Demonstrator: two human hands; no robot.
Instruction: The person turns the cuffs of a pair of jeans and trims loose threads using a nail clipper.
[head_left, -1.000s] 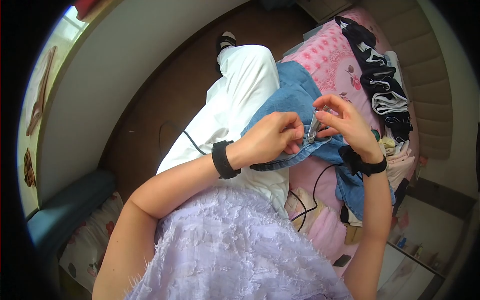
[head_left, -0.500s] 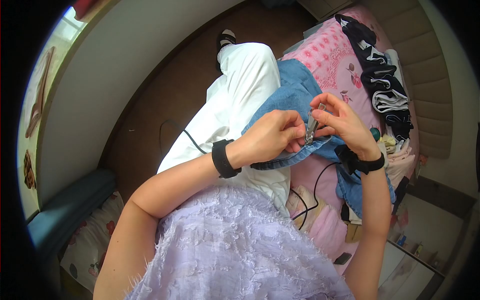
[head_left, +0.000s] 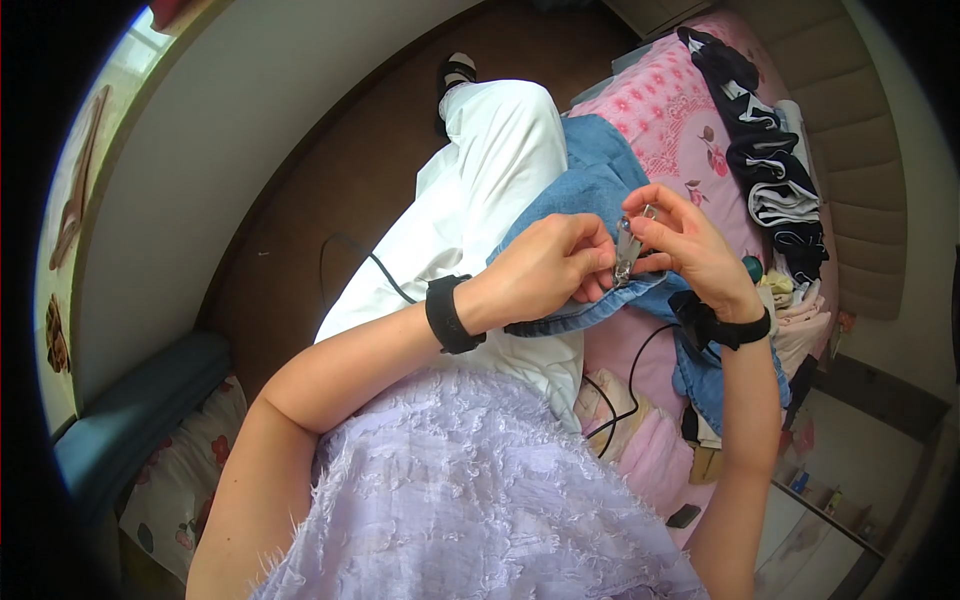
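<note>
Blue denim clothing (head_left: 585, 165) lies over my lap, with its stitched edge raised between my hands. My left hand (head_left: 555, 262) pinches this edge between thumb and fingers. A metal nail clipper (head_left: 626, 250) is held upright in my right hand (head_left: 685, 240), with thumb and fingers closed around its lever. The clipper's jaws touch the denim edge, close to my left fingertips. Exactly what lies between the jaws is too small to tell.
A pink flowered bed (head_left: 655, 110) is beside my white trousers (head_left: 490, 160). Folded black-and-white clothes (head_left: 770, 170) lie along its far side. A black cable (head_left: 632, 395) runs over the bed, near a dark phone-like object (head_left: 684, 516). A blue-green bolster (head_left: 150, 400) lies at left.
The nail clipper tilts slightly and its lever sits a little differently in my right fingers. My left hand keeps its pinch on the denim. The view has shifted very slightly.
</note>
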